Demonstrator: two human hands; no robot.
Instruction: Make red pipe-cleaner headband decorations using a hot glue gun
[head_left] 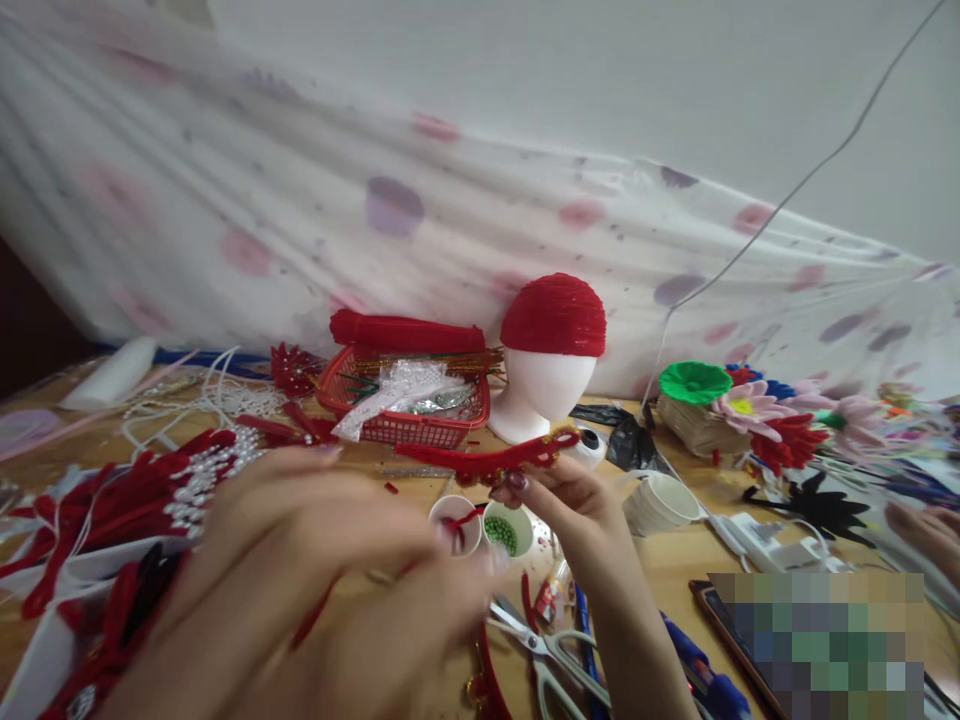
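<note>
My right hand (574,500) pinches a red fuzzy strip (480,460) with gold trim at its looped right end, holding it level above the table. Close to the camera, my left hand (322,570) is smeared by motion, so I cannot make out whether its fingers hold anything. Just beyond the hands stand a cup of green beads (504,532) and another small cup (456,528) with something red inside. White-handled scissors (544,645) lie below my right wrist, near a red strip with gold parts (491,675).
Behind the strip stand a white foam head (544,385) in a red cap (553,315) and a red basket (405,430) of supplies. Red pieces and pearl strings (214,470) crowd the left. Fabric flowers (742,405), a power strip (780,545) and another person's hand (930,540) are at right.
</note>
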